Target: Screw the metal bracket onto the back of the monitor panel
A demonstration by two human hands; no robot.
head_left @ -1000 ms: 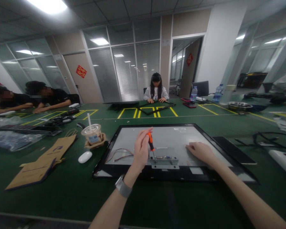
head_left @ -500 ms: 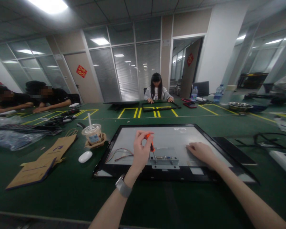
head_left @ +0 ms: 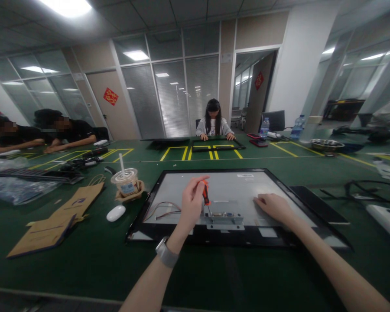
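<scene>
A screwdriver (head_left: 206, 196) with an orange and black handle is held in my left hand (head_left: 191, 201), thumb and fingers pinched about the handle. Its shaft points down at the left end of a metal bracket (head_left: 225, 220) that carries connector ports; where the tip sits is hard to make out. The bracket lies on the grey back of a black-framed display panel (head_left: 182, 184). My right hand (head_left: 273, 206) rests on the right part of that back, fingers curled in and nothing seen in them. Thin wires (head_left: 167, 210) lie on the panel left of the bracket.
Left of the panel stand an iced drink cup (head_left: 126, 182), a white mouse-like case (head_left: 116, 213) and a paper bag (head_left: 60, 216). A dark flat slab (head_left: 316, 203) and cables lie to the right. Across the table a person handles a black frame (head_left: 217, 148).
My left fingers have shifted around the screwdriver handle, which shows more now and leans a little differently. My right hand and the panel stay in place.
</scene>
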